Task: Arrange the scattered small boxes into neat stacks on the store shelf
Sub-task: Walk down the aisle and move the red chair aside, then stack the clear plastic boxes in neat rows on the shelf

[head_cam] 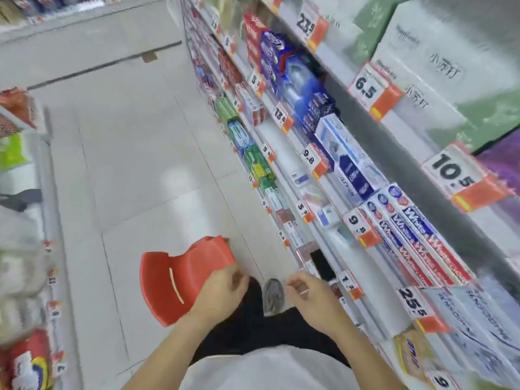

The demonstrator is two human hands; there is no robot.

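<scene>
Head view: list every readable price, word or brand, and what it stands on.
"6.5": price tag, upper shelf edge.
"10.5": price tag, same edge.
"9.8": price tag, toothpaste shelf.
"25.5": price tag, lower right.
Toothpaste boxes: brand too blurred to read.

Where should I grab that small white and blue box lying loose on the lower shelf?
Take the small white and blue box by its two long side edges, coming from the aisle side above. It seems to lie flat, with the shelf lip in front, so a top pinch looks easiest.
</scene>
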